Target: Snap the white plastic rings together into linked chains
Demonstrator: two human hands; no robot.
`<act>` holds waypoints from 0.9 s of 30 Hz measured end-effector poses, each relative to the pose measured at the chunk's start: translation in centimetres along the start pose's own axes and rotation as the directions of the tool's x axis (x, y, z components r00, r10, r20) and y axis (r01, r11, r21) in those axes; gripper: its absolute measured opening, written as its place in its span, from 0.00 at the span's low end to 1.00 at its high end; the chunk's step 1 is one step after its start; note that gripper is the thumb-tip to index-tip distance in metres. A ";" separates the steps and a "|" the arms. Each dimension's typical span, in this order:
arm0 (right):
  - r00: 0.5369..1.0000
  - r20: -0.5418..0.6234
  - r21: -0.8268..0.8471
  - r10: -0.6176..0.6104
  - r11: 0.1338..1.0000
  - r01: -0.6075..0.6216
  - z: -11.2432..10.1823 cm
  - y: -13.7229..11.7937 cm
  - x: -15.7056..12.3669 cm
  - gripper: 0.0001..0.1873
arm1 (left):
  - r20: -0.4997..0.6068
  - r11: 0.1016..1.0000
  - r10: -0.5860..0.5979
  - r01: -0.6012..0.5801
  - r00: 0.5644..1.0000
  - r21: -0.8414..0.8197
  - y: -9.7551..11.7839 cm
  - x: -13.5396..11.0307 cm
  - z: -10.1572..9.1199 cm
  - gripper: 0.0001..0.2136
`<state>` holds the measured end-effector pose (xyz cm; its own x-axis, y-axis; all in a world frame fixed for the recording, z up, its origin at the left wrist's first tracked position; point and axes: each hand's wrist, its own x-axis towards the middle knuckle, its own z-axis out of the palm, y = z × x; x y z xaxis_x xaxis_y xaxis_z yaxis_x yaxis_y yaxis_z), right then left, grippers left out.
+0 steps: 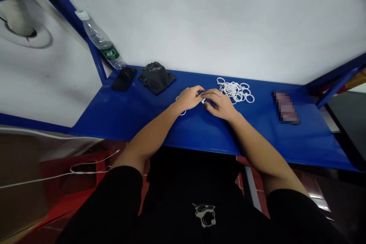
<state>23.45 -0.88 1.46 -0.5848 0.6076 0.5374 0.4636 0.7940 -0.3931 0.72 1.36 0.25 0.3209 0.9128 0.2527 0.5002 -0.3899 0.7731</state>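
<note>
My left hand (188, 98) and my right hand (219, 103) meet at the middle of the blue table (143, 118), fingers curled together around a small white ring (203, 97) held between their fingertips. A pile of several white plastic rings (236, 90) lies just beyond my right hand. More white rings (182, 113) peek out under my left wrist, mostly hidden.
A plastic water bottle (100, 40) leans against the blue frame post at the back left. A black phone (123, 78) and a crumpled black bag (156, 76) lie beside it. A blurred flat object (286, 107) rests at the right. A red stool (74, 175) stands below left.
</note>
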 end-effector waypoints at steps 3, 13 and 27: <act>0.998 0.066 0.004 0.002 1.000 -0.002 -0.5 0.1 0.1 0.17 | 0.016 0.991 -0.038 0.040 0.999 -0.131 -0.4 0.3 0.3 0.15; 0.985 0.173 -0.044 0.030 0.999 -0.023 -0.8 -0.8 0.2 0.15 | 0.201 0.944 -0.087 0.146 0.976 -0.297 -0.2 0.7 0.3 0.13; 0.981 0.194 -0.053 -0.022 0.998 0.033 -0.9 -0.1 0.1 0.12 | 0.165 0.876 -0.203 0.254 0.965 -0.409 0.9 0.9 0.2 0.12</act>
<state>23.94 -0.92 2.24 -0.7131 0.5818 0.3911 0.4787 0.8117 -0.3347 1.61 1.78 1.01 0.3406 0.9402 -0.0089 0.1907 -0.0598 0.9798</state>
